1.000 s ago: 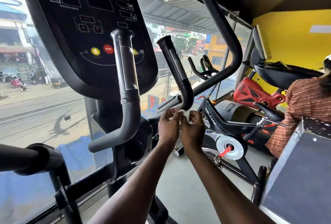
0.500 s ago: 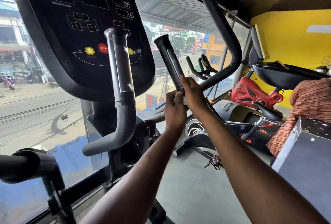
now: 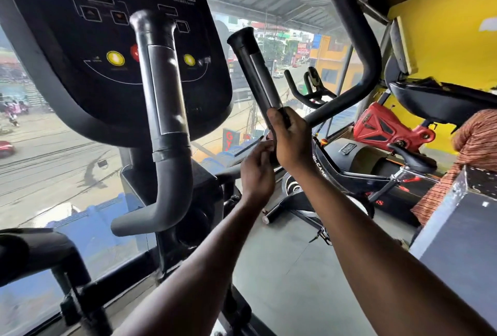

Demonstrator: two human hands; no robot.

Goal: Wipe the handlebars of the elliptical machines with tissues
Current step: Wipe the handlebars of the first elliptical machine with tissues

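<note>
Mid-frame, our right hand (image 3: 291, 142) wraps the smooth black cylindrical grip (image 3: 255, 69); our left hand (image 3: 256, 171) curls beneath it, contents hidden.

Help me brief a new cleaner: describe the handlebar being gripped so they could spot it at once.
Start at the big black console facing the window. Two short upright grips rise before it; take the right grip, the thinner one leaning left with a flared cap. Unlike the thicker left grip, it has the right hand wrapped round its base.
</note>
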